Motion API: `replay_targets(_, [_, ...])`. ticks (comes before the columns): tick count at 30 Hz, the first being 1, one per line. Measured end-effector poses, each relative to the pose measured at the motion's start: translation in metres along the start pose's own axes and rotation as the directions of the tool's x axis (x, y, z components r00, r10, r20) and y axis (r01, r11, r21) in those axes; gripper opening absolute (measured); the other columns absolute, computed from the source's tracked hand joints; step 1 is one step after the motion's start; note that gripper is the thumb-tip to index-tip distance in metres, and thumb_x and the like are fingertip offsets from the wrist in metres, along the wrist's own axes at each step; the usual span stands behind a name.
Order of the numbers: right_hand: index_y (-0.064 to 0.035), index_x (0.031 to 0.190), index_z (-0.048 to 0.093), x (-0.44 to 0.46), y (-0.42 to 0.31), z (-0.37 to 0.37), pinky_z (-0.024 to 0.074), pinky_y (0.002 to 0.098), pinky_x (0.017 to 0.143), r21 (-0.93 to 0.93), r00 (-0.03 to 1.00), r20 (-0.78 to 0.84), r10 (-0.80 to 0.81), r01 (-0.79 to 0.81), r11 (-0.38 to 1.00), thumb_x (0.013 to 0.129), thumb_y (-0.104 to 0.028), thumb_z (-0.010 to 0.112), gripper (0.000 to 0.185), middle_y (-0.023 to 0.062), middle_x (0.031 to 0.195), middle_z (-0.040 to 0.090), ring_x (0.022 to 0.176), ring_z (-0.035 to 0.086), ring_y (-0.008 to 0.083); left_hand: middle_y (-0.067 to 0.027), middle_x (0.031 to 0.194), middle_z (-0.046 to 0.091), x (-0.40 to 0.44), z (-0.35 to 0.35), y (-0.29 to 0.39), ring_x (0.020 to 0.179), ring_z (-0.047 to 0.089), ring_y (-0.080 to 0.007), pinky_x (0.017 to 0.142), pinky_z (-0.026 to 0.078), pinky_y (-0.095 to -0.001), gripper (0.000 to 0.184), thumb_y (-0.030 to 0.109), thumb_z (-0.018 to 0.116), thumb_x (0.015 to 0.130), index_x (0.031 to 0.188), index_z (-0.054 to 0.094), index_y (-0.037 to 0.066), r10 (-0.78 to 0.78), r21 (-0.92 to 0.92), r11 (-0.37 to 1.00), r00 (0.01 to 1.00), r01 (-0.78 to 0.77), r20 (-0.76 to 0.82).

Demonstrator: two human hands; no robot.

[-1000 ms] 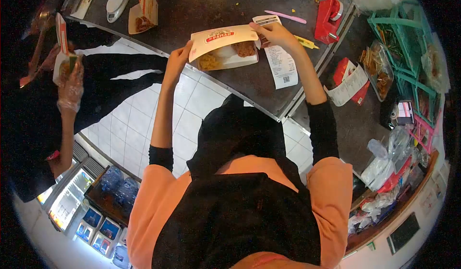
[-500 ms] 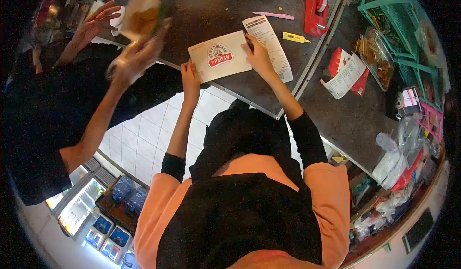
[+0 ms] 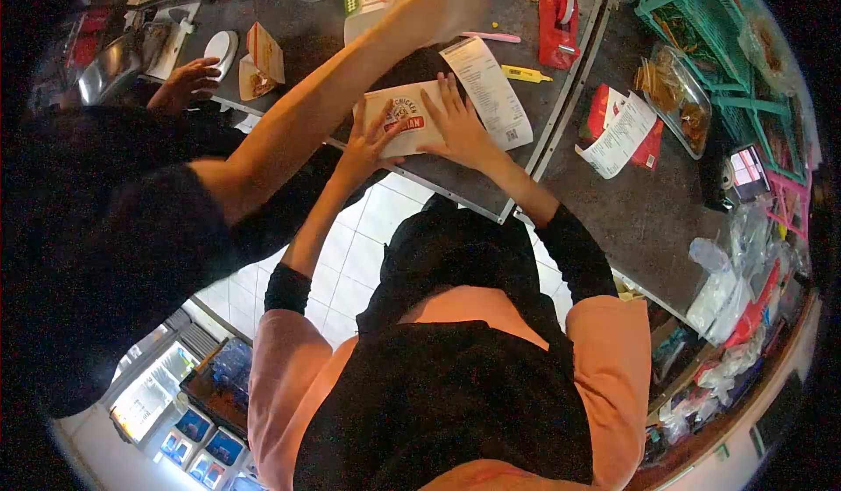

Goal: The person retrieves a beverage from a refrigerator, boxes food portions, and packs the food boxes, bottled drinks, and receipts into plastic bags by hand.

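A cream paper food packet (image 3: 408, 108) printed with a red and black chicken logo lies at the front edge of the dark table. Both of my hands rest on it with fingers spread. My left hand (image 3: 370, 145) covers its left side and part of the logo. On its right side lies my right hand (image 3: 459, 132), fingers stretched toward the far edge. A long printed receipt (image 3: 491, 88) lies just right of the packet, close to my right fingers. Whether the packet is filled cannot be seen.
At left a co-worker's blurred hand (image 3: 442, 9) reaches across the table near a printed box (image 3: 368, 0); the other is by a white round lid (image 3: 222, 51). An open carton (image 3: 261, 62) stands nearby. Right are a red tape dispenser (image 3: 558, 27), yellow highlighter (image 3: 526, 74) and food tray (image 3: 688, 97).
My hands have gone from holding the packet by its sides to lying spread on top of it. The co-worker's arm has swung right across the table; a carton now stands at left.
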State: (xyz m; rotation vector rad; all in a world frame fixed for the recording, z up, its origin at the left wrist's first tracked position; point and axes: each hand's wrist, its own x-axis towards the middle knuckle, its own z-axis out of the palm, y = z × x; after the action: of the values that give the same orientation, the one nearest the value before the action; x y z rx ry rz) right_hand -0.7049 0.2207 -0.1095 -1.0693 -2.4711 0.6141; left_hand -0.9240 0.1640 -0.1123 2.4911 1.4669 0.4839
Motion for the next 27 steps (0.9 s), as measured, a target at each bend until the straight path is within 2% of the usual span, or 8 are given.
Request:
replay_targets(4, [-0.0201, 0.134, 0.03, 0.001, 0.008, 0.009, 0.0184, 0.0528, 0.102, -0.067, 0.993, -0.002, -0.119, 0.118, 0.991, 0.064, -0.038, 0.068, 0.082, 0.0263, 0.139, 0.009, 0.128, 0.005, 0.0457, -0.0095, 0.136, 0.03, -0.008, 0.015, -0.004, 0.125, 0.026, -0.0368, 0.094, 0.035, -0.0488, 0.062, 0.018, 0.064, 0.071, 0.127, 0.04, 0.027, -0.084, 0.128, 0.989, 0.995, 0.076, 0.054])
replay_targets(8, [-0.0227, 0.13, 0.037, -0.002, 0.031, 0.024, 0.0223, 0.0504, 0.101, -0.174, 0.945, -0.059, -0.321, 0.307, 0.936, 0.07, -0.023, 0.062, 0.064, 0.0283, 0.132, 0.024, 0.124, 0.019, 0.0482, -0.0044, 0.136, 0.033, -0.001, 0.013, 0.022, 0.126, 0.02, -0.0412, 0.103, 0.023, -0.0505, 0.065, 0.001, 0.065, 0.063, 0.12, 0.049, 0.026, -0.172, -0.136, 0.977, 0.983, 0.162, -0.066])
replay_targets(10, [-0.0227, 0.126, 0.041, -0.007, 0.03, 0.017, 0.0252, 0.0503, 0.101, -0.135, 0.956, -0.05, -0.288, 0.279, 0.951, 0.073, -0.016, 0.058, 0.057, 0.025, 0.131, 0.03, 0.122, 0.022, 0.0488, -0.0079, 0.131, 0.04, 0.006, 0.005, 0.04, 0.123, 0.026, -0.041, 0.095, 0.037, -0.0463, 0.061, 0.003, 0.061, 0.071, 0.124, 0.044, 0.028, -0.183, 0.057, 0.981, 0.982, 0.186, -0.05])
replay_targets(17, [-0.0265, 0.127, 0.04, -0.017, 0.035, -0.003, 0.0345, 0.0448, 0.097, -0.32, 0.937, 0.017, -0.349, 0.336, 0.886, 0.075, -0.013, 0.054, 0.056, 0.02, 0.136, 0.024, 0.122, 0.025, 0.0463, -0.0059, 0.138, 0.028, -0.001, 0.015, 0.049, 0.125, 0.016, -0.0458, 0.099, 0.032, -0.0457, 0.071, 0.0, 0.062, 0.067, 0.128, 0.038, 0.028, -0.191, 0.187, 0.967, 0.977, 0.172, 0.09])
replay_targets(19, [-0.0284, 0.129, 0.038, -0.021, 0.037, -0.005, 0.0309, 0.0466, 0.099, -0.251, 0.935, 0.012, -0.355, 0.346, 0.904, 0.076, -0.019, 0.056, 0.057, 0.0198, 0.137, 0.023, 0.123, 0.025, 0.0445, -0.007, 0.139, 0.027, -0.004, 0.016, 0.057, 0.126, 0.014, -0.0452, 0.101, 0.03, -0.0455, 0.072, 0.003, 0.064, 0.068, 0.13, 0.036, 0.028, -0.18, 0.266, 0.955, 0.97, 0.134, 0.16])
replay_targets(23, [-0.0238, 0.132, 0.034, -0.03, 0.031, -0.018, 0.0253, 0.044, 0.102, -0.118, 0.951, -0.009, -0.309, 0.306, 0.945, 0.08, -0.024, 0.056, 0.056, 0.0194, 0.138, 0.021, 0.124, 0.026, 0.0422, -0.0103, 0.14, 0.022, -0.003, 0.011, 0.081, 0.128, 0.005, -0.0437, 0.104, 0.023, -0.0465, 0.074, 0.016, 0.071, 0.064, 0.129, 0.038, 0.027, -0.213, -0.001, 0.977, 0.977, 0.213, -0.01])
replay_targets(25, [-0.0131, 0.131, 0.035, -0.032, 0.03, 0.004, 0.0214, 0.038, 0.103, 0.383, 0.97, -0.243, 0.028, 0.07, 0.921, 0.085, -0.028, 0.052, 0.052, 0.0203, 0.135, 0.027, 0.123, 0.03, 0.0372, -0.0099, 0.14, 0.022, -0.005, 0.02, 0.078, 0.128, 0.005, -0.0441, 0.103, 0.024, -0.0484, 0.076, 0.013, 0.073, 0.062, 0.129, 0.038, 0.027, -0.264, -0.02, 0.964, 0.964, 0.264, 0.001])
replay_targets(27, [-0.0079, 0.13, 0.036, -0.04, 0.032, 0.025, 0.0225, 0.0357, 0.102, 0.494, 0.948, -0.242, 0.208, -0.064, 0.867, 0.086, -0.027, 0.051, 0.05, 0.021, 0.133, 0.032, 0.123, 0.032, 0.0349, -0.0094, 0.14, 0.022, -0.005, 0.026, 0.078, 0.128, 0.006, -0.0437, 0.103, 0.024, -0.0485, 0.077, 0.01, 0.072, 0.062, 0.129, 0.038, 0.028, -0.244, 0.035, 0.969, 0.97, 0.245, -0.022])
